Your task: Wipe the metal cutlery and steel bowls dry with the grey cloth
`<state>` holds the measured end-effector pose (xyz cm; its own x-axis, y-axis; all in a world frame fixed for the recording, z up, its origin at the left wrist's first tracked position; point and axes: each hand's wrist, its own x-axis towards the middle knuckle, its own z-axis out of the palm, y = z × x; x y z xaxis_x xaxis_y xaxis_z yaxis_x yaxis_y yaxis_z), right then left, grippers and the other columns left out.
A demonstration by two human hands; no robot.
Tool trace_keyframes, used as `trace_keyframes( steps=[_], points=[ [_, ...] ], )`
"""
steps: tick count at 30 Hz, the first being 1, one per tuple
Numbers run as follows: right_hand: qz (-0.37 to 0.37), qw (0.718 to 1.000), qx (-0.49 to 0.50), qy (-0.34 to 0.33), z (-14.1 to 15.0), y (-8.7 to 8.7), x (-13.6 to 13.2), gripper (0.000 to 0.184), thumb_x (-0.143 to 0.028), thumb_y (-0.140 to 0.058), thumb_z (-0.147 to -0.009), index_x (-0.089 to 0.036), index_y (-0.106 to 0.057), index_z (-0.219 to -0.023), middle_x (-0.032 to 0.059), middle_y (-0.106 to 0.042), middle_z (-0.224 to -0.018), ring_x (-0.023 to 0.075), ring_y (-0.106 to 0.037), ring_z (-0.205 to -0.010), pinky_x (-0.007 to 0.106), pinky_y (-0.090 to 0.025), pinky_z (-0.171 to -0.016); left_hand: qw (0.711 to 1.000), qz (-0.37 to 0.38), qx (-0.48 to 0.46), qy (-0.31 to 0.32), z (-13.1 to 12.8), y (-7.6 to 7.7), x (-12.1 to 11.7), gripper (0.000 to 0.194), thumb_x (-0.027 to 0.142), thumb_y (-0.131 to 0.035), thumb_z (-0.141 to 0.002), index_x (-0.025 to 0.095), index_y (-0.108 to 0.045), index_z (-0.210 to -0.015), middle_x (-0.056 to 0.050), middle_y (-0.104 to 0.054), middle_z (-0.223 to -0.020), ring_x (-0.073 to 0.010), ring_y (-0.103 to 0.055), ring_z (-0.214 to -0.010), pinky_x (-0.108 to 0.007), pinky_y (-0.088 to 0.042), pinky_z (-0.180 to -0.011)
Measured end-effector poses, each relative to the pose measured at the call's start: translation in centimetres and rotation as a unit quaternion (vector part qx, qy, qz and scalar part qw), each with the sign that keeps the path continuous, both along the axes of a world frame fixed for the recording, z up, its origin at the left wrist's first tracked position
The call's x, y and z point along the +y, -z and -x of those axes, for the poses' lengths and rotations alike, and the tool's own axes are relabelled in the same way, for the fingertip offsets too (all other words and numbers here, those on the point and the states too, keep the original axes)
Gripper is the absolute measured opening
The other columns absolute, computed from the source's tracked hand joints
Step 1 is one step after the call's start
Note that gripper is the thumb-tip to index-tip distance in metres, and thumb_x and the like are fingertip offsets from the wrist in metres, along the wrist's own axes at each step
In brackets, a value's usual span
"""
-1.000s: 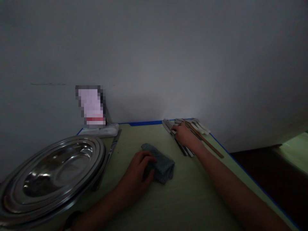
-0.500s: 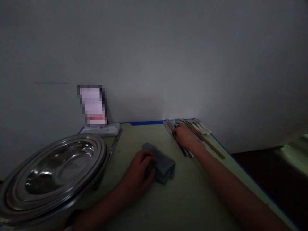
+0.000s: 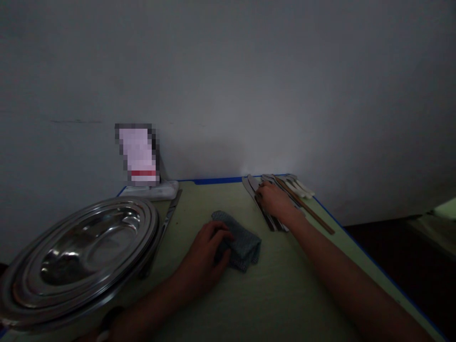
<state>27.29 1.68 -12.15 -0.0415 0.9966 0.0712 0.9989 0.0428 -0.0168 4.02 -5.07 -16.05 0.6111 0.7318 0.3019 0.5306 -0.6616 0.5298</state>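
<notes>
On the table, my left hand point(image 3: 210, 244) has its fingers curled over the near-left side of a folded grey-blue checked cloth point(image 3: 244, 242). Farther off to the right, my right hand point(image 3: 272, 199) reaches into a row of metal table knives point(image 3: 250, 186). Its fingertips are pinched on one knife, whose middle they partly cover. The knives lie side by side, blades toward the wall. Just right of that hand are a pair of brown chopsticks point(image 3: 317, 221) and several spoons or forks with pale handles point(image 3: 302, 189).
A stack of large shiny steel plates point(image 3: 147, 213) stands at the left. Beside it lies a single table knife point(image 3: 171, 211). A blurred-out phone point(image 3: 138, 154) leans upright on a white base point(image 3: 151, 191) near the wall point(image 3: 228, 95). Blue tape point(image 3: 217, 181) edges the table.
The knives under my right hand have shifted slightly and sit a little more spread. My left hand and the cloth look nearly unchanged; the view has moved a touch.
</notes>
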Motion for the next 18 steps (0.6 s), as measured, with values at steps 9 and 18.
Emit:
trace_keyframes(
  steps=[9, 18],
  points=[
    [0.021, 0.982, 0.111, -0.150, 3.0, -1.7, -1.9, 0.030, -0.027, -0.047, -0.084, -0.016, -0.062, -0.107, 0.0108, -0.059, -0.109, 0.0212, -0.056, -0.103, 0.032, -0.039, -0.091, 0.991, -0.096, 0.019, -0.091, 0.5, 0.1, 1.5, 0.018, 0.010, -0.041, -0.083, 0.015, -0.048, -0.098, -0.012, -0.046, -0.113, -0.0225, -0.045, -0.109, -0.043, -0.041, -0.096],
    [0.121, 0.971, 0.109, -0.173, 6.2, -1.3, -4.0, 0.029, -0.018, -0.047, -0.080, -0.010, -0.051, -0.108, 0.0161, -0.064, -0.099, 0.0255, -0.061, -0.094, 0.032, -0.042, -0.074, 0.930, -0.204, 0.188, -0.240, 0.8, 0.5, 1.9, 0.051, 0.030, -0.038, -0.087, 0.000, -0.036, -0.128, -0.025, -0.036, -0.137, -0.0349, -0.029, -0.130, -0.051, -0.031, -0.103]
  ],
)
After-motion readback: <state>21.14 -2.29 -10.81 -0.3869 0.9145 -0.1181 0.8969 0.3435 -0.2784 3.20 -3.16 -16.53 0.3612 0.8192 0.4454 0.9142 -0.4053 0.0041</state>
